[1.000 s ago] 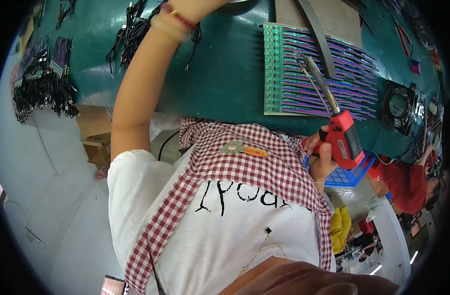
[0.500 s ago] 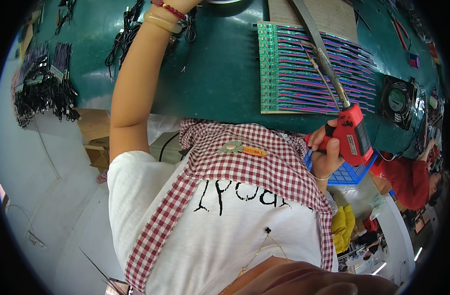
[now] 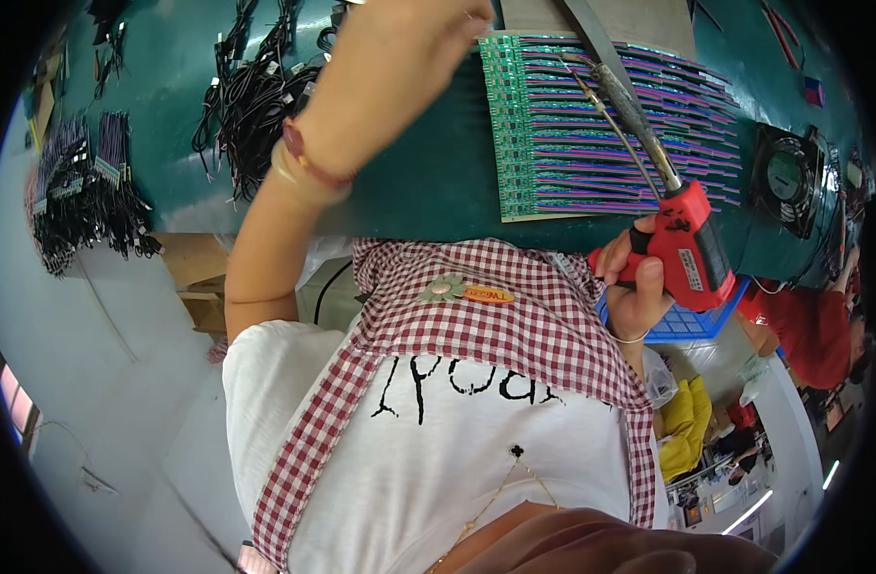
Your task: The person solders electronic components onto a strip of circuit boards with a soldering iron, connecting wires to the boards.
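My right hand (image 3: 637, 277) is wrapped round the red and black handle of a soldering gun (image 3: 691, 249). Its metal barrel and thin side tube point up and left over a row of green circuit boards (image 3: 514, 143). Thin pink, blue and dark wires (image 3: 620, 153) run rightward from the boards in parallel. My left hand (image 3: 399, 81), blurred, hovers by the far left corner of the boards. Its fingers are curled in at the picture's upper edge; whatever they hold is hidden.
Black cable bundles (image 3: 261, 120) lie left of my left forearm on the green table (image 3: 399, 196). More dark wire bunches (image 3: 88, 187) hang at the far left edge. A square black fan (image 3: 785, 180) stands on the right; a blue crate (image 3: 691, 325) is below. A person in a red sleeve (image 3: 797, 330) sits beyond.
My left hand has come down and rightward from the upper edge toward the boards. The right hand keeps its grip on the soldering gun. The view has shifted slightly.
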`<state>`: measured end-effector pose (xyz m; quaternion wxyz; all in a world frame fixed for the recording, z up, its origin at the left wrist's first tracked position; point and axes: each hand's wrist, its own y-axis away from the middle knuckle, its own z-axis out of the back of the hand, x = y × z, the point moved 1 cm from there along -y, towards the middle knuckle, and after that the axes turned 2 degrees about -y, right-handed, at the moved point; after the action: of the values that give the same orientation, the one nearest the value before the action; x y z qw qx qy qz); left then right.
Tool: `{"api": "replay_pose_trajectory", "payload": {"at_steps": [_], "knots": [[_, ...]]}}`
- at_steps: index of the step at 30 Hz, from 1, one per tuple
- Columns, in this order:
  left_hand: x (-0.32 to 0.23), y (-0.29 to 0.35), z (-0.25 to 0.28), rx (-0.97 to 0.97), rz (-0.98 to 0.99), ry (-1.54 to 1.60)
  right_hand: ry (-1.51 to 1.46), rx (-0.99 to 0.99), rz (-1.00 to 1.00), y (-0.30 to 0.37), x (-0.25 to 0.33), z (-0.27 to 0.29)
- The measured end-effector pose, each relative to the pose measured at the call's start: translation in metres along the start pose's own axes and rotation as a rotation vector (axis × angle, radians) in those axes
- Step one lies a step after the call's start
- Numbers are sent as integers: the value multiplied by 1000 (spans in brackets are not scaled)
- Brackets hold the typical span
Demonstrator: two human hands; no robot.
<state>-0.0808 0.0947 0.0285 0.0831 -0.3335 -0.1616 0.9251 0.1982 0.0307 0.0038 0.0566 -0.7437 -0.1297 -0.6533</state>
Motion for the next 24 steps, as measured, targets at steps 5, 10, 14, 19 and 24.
{"api": "replay_pose_trajectory", "payload": {"at_steps": [5,10,14,19,24], "knots": [[-7,22,-22,85,-48,30,-22,-29,-18,1,-2,6],[-8,29,-23,97,-16,34,-87,-46,-66,-2,0,8],[-6,33,-24,99,3,57,-80,-42,-77,-2,-2,8],[-6,47,-20,112,197,140,-29,-4,-55,1,-6,4],[8,75,-29,287,671,562,-44,44,-122,14,-8,10]]}}
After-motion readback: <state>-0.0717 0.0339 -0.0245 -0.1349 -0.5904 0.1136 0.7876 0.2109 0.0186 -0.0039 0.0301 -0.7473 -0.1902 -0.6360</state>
